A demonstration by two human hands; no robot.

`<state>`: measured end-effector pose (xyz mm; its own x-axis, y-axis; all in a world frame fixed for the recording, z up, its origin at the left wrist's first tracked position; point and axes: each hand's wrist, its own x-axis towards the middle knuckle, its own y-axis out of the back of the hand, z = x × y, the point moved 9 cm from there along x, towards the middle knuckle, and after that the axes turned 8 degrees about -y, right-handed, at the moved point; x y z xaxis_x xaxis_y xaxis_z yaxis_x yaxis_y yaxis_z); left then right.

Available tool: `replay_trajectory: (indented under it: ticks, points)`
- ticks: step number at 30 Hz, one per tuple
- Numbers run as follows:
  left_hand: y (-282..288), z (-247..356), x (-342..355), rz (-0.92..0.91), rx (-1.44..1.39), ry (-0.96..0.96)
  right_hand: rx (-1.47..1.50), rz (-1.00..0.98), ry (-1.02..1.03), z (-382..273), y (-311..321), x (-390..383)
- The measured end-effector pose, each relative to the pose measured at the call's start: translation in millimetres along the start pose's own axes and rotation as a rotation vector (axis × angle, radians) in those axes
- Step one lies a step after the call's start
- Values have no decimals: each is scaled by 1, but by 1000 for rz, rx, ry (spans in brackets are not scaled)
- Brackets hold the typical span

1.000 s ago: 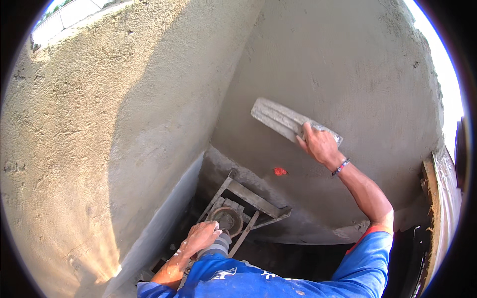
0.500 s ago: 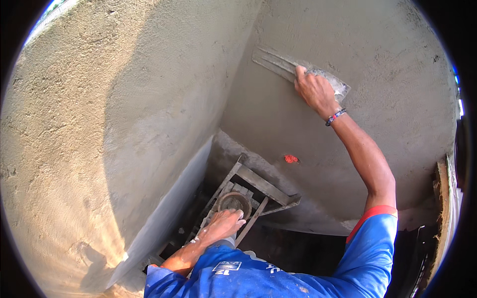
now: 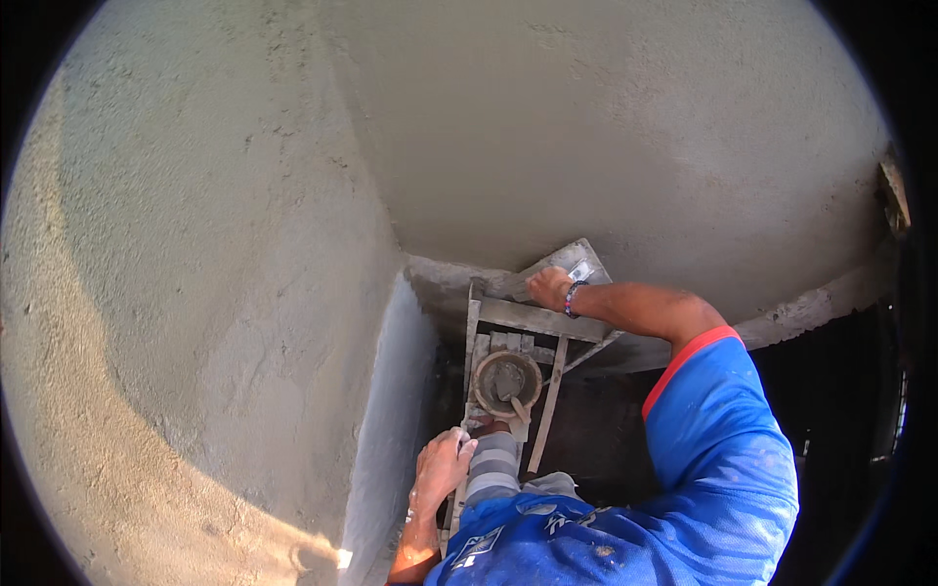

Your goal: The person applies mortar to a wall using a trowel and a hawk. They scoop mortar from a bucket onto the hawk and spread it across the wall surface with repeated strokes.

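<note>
My right hand point(image 3: 550, 287) is closed round the handle of a long flat plastering trowel point(image 3: 575, 255). The blade lies at the foot of the far wall point(image 3: 625, 176), which is coated in grey plaster. My left hand point(image 3: 442, 473) is low, beside my striped trouser leg, with its fingers curled; whether anything is in them is hidden. Just beyond it stands a round bucket point(image 3: 535, 389) of wet grey mortar. A small tool point(image 3: 520, 409) leans in the bucket with its handle over the near rim.
The bucket rests on a wooden slatted stand or scaffold point(image 3: 547, 318) with side rails. A rough plastered wall point(image 3: 215, 293) rises on the left, partly sunlit, above a paler smooth strip point(image 3: 379, 410). Dark space lies below at right. A broken edge point(image 3: 893, 195) shows far right.
My right hand has brought the trowel down from high on the far wall to its foot. My left hand has moved back from the bucket, and the view has shifted.
</note>
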<state>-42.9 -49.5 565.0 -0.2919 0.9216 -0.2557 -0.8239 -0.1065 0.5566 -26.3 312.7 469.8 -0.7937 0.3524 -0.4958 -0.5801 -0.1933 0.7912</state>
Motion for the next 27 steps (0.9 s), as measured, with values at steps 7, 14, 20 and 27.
replay_trajectory:
  ticks: [7,14,20,27]
  points:
    - [-68,41,45,-283,-63,-93,772,16,8,-33,-9,-136]
    - [-205,-18,74,-705,-215,42,2639,-324,-579,-95,-196,-240]
    - [-275,-26,90,-781,-983,512,3130,-119,-770,-188,-243,-265]
    - [-318,-33,83,-829,-1240,649,3205,739,-522,-239,-270,-235]
